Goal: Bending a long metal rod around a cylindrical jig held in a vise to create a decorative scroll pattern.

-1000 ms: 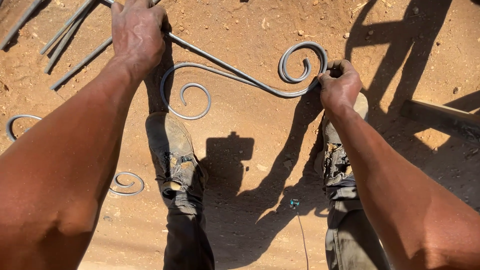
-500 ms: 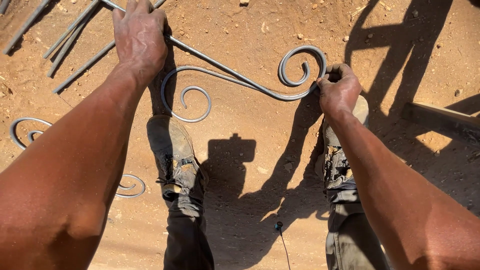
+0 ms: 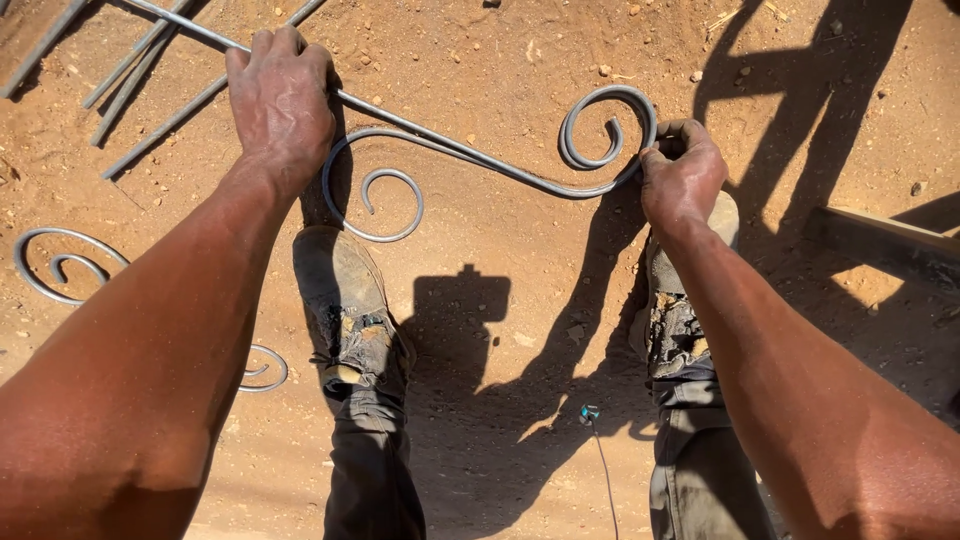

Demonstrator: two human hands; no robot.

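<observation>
Hands outstretched, left hand (image 3: pixel 280 100) and right hand (image 3: pixel 682 178) each clenched around the scrolled iron bar (image 3: pixel 470 155).

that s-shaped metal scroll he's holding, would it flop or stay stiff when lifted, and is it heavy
Probably stiff: the scroll spans unsupported between the left hand and the right hand with no visible sag. Likely heavy for its thin look, being bent metal rod. Its flat curls should not roll on the dirt.
</observation>
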